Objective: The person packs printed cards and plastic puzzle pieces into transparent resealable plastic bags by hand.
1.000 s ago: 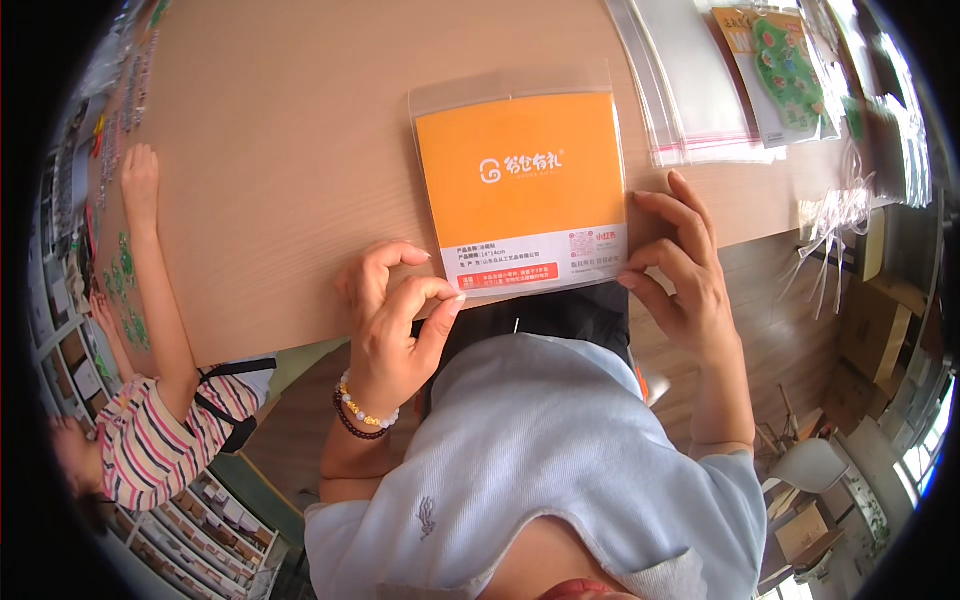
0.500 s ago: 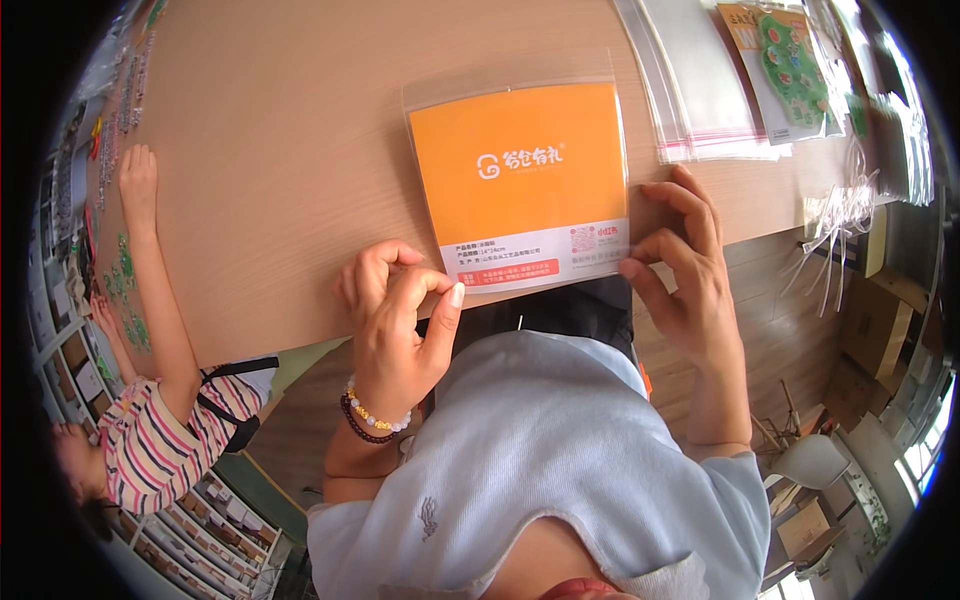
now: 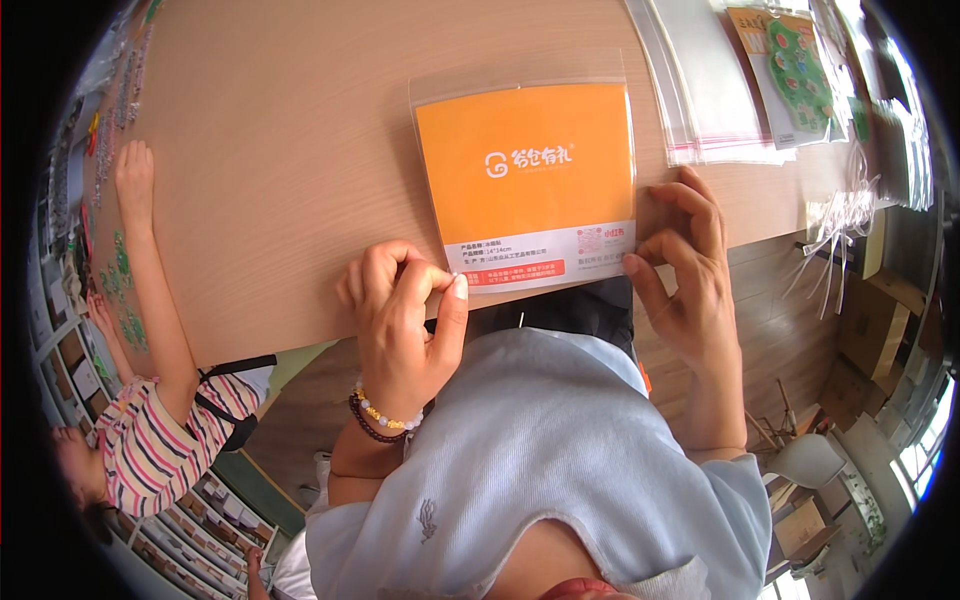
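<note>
An orange and white printed card in a clear plastic bag [image 3: 525,130] lies flat on the wooden table, its lower edge near the table's front edge. My left hand [image 3: 400,310] pinches the lower left corner between thumb and forefinger, the other fingers curled. At the lower right corner, the thumb and forefinger of my right hand [image 3: 695,280] close on the bag's edge. The bag's clear top strip extends beyond the card on the far side.
Clear plastic bags [image 3: 715,110] lie at the far right, beside a bagged card with a green piece [image 3: 800,75]. White strips [image 3: 840,230] hang over the table's right edge. On the left, a person in a striped shirt [image 3: 160,440] rests an arm on the table [image 3: 270,180] near small green pieces [image 3: 128,290].
The bagged card has shifted slightly right in the picture. My left thumb and forefinger have drawn closer together at its corner. White cloth and part of another person's arm now show at the lower left.
</note>
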A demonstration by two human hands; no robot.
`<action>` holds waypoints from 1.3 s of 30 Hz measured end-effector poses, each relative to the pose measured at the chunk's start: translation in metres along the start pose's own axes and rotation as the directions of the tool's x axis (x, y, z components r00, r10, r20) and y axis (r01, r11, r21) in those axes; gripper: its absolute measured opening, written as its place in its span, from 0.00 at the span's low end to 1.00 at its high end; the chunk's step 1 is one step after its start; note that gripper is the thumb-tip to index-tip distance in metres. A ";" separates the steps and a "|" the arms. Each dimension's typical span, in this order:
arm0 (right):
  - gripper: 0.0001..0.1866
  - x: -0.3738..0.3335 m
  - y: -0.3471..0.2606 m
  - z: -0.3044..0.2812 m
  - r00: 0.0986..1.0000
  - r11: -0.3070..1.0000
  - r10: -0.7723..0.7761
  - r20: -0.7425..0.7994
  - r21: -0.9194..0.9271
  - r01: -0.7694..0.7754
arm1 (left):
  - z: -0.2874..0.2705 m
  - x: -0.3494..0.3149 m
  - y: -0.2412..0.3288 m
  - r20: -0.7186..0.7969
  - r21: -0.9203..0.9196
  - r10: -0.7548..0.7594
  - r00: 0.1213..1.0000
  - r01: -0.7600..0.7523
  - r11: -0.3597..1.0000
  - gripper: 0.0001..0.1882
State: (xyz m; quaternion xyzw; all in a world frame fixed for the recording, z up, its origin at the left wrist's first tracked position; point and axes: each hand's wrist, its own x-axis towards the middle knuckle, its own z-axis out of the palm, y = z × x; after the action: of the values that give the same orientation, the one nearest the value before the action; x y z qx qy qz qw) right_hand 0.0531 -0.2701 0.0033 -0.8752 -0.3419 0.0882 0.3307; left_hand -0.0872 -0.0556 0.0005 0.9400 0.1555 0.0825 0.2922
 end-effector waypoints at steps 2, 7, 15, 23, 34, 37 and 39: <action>0.07 0.000 -0.001 0.001 1.000 1.000 -0.008 -0.007 -0.021 0.008 | 0.001 0.001 0.001 -0.002 0.017 -0.003 1.000 0.003 1.000 0.07; 0.06 0.000 -0.006 0.008 0.997 0.995 -0.040 -0.059 -0.099 0.034 | 0.003 0.003 0.003 -0.010 0.065 -0.010 1.000 0.011 0.998 0.08; 0.16 -0.016 -0.029 0.034 0.875 0.853 -0.472 -0.109 -0.305 0.423 | 0.007 0.002 0.000 -0.061 0.107 0.045 0.997 -0.038 0.994 0.10; 0.20 -0.010 -0.027 0.070 0.877 0.810 -0.480 -0.013 -0.389 0.438 | 0.008 0.007 -0.009 -0.150 0.205 0.118 0.982 -0.086 0.975 0.16; 0.12 -0.009 0.014 0.003 0.729 0.834 0.117 -0.674 0.466 0.297 | -0.013 0.037 0.018 -0.121 -0.384 0.101 0.988 -0.140 0.913 0.07; 0.20 0.035 0.047 -0.040 0.639 0.482 0.461 -0.616 0.778 0.403 | 0.014 0.077 0.063 0.133 -0.809 0.116 0.984 0.040 0.586 0.19; 0.30 0.057 0.079 -0.057 0.611 0.410 0.455 -0.648 0.761 0.502 | 0.039 0.114 0.101 0.297 -0.883 0.173 0.939 0.201 0.425 0.25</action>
State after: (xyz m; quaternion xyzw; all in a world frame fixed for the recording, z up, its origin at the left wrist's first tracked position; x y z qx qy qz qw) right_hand 0.1607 -0.3054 0.0003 -0.4790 -0.0651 -0.1428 0.8637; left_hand 0.0544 -0.1160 0.0346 0.6328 0.0413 -0.0147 0.7730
